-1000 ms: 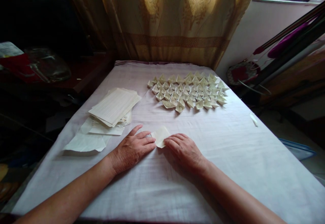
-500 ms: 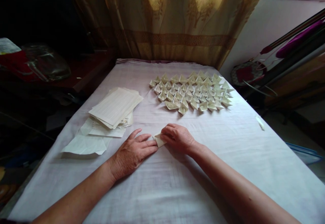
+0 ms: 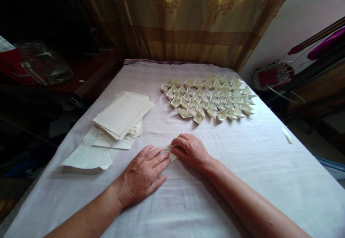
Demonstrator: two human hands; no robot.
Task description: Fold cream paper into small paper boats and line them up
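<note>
A small cream piece of paper (image 3: 171,152) lies folded on the white tablecloth (image 3: 242,166) between my hands. My left hand (image 3: 144,173) rests flat, fingers stretched out, its fingertips pressing the paper's left edge. My right hand (image 3: 191,151) is curled over the paper's right side, fingers bent and pressing it down; most of the paper is hidden beneath it. Several folded paper boats (image 3: 210,97) stand in rows at the far middle of the table.
A stack of lined paper sheets (image 3: 122,114) lies to the left, over loose sheets (image 3: 87,157). A small white scrap (image 3: 287,134) lies near the right edge. A patterned curtain (image 3: 188,18) hangs behind; dark clutter is on the left, rods and a red round object (image 3: 271,78) on the right.
My right hand moved from below the paper up over it and folded it smaller. My left hand stayed pressing its left edge. The view tilted slightly downward.
</note>
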